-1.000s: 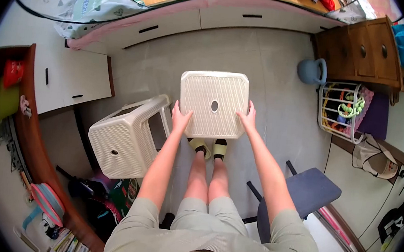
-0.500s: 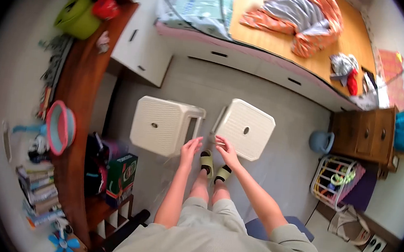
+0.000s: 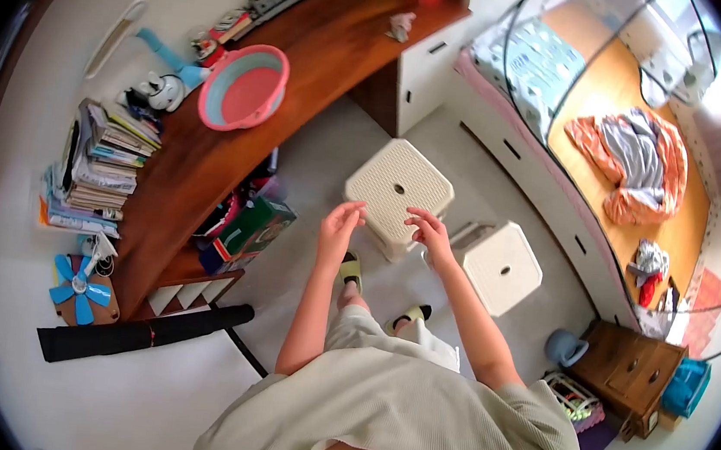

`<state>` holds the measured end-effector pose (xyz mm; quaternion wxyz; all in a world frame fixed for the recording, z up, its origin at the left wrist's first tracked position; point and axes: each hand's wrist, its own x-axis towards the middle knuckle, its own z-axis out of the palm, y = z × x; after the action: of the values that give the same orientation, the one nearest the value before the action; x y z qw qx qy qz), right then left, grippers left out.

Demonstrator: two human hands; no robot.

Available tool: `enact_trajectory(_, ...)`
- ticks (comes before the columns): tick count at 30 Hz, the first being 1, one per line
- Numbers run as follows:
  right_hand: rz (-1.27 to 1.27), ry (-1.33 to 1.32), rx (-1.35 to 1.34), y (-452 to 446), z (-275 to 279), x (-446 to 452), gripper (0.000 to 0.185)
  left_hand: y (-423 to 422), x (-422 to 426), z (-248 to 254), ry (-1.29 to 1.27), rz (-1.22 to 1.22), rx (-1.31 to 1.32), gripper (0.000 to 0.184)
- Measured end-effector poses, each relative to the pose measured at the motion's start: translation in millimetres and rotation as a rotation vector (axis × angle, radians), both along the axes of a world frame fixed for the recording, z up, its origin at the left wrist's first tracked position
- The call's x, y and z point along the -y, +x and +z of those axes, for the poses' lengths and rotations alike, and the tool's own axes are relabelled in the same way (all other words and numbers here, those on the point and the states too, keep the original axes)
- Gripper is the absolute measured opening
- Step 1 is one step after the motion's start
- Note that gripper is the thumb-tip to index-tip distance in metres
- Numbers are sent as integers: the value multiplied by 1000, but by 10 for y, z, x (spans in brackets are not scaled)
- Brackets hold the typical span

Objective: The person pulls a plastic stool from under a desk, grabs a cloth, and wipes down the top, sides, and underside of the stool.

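Observation:
Two cream plastic stools stand on the grey floor in front of me. My left hand [image 3: 342, 226] hovers over the near left corner of the left stool [image 3: 421, 179], fingers loosely curved and apart, with nothing in it. Above that stool's right side is my right hand [image 3: 429, 232], also empty, its fingers spread toward the left hand. Farther right, the second stool [image 3: 511, 279] is partly covered by my right forearm. Whether either hand touches the left stool cannot be made out; both seem held in the air above it.
A curved wooden desk [image 3: 323, 74] on the left bears a pink-rimmed basin [image 3: 258, 115], stacked books [image 3: 111, 158] and a blue fan [image 3: 81, 289]. A green box [image 3: 256, 228] sits beneath. The bed [image 3: 589, 147] with drawers lines the right, near a wooden cabinet [image 3: 617, 358].
My view and body have turned left toward the desk, and my feet have stepped apart. The stools now appear farther right. Both hands remain raised and empty.

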<state>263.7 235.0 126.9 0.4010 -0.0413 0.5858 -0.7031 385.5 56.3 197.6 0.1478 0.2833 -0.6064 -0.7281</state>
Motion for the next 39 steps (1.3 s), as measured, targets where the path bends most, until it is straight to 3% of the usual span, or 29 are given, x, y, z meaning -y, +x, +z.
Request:
enact_trajectory(5,-48,68,38,-152,62,1063,31,88,714,-330,53,49,-9,22)
enact_trajectory(13,-207,-49,45,-467,197,2224,29,-821,1377,-166,7,-186,-76,20)
enact_trajectory(20,-253,-4,-29,-1002,276,2135,30,-1623,1505,-97,6,-279,-136,20)
enact_trajectory(29,-225,19,-113,-1842,246,1646,29,-2469,1581,-81,-346,-218,-76,23)
enact_trajectory(33,-266,106,-165,-2213,254,1700,30,-2860,1737,-214,-353,-272,-1,25)
enact_trajectory(39,-421,120,-418,-3197,-196,2376,34,-3767,2327,-675,-336,-317,48,38)
